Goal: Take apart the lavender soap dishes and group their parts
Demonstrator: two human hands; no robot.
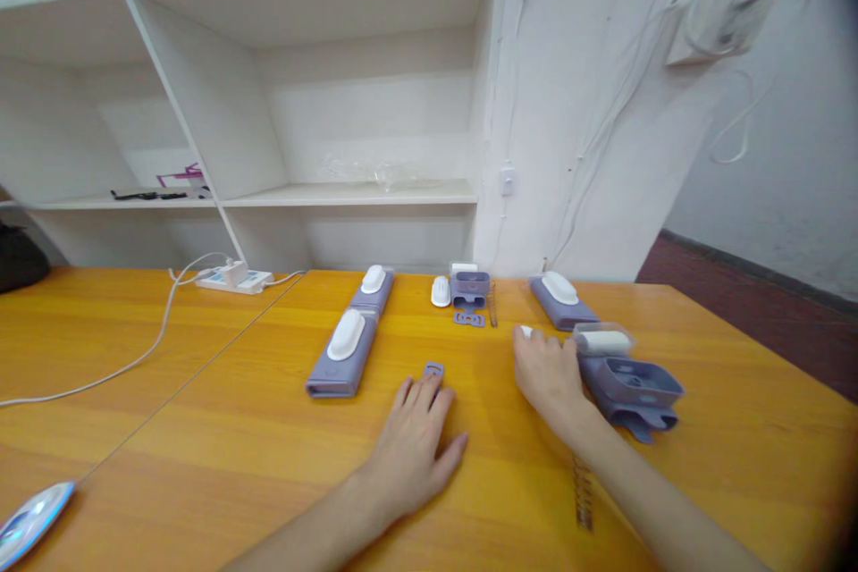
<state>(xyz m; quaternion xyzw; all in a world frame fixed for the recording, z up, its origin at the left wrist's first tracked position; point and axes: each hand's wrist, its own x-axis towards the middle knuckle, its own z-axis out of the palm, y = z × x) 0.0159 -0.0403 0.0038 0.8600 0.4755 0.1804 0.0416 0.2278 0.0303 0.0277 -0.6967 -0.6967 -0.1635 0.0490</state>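
My left hand [416, 447] lies palm down on the table with its fingers stretched out. Its fingertips rest on a small flat purple piece with slots [434, 368], which they partly cover. My right hand [550, 375] is closed, its fingers curled over a white plastic piece [526, 332] that is mostly hidden. Beside that hand lie a purple plastic housing [640, 382], open at the top, and a white roller [604, 342] in a clear cover. A coil spring [583, 493] lies below the right forearm.
Two purple cases with white oval caps [345, 335] stand end to end at left; another case [563, 302] is at the back right. A disassembled set [470, 288] and a white cap [441, 291] are between them. A power strip [234, 277] lies before the shelves.
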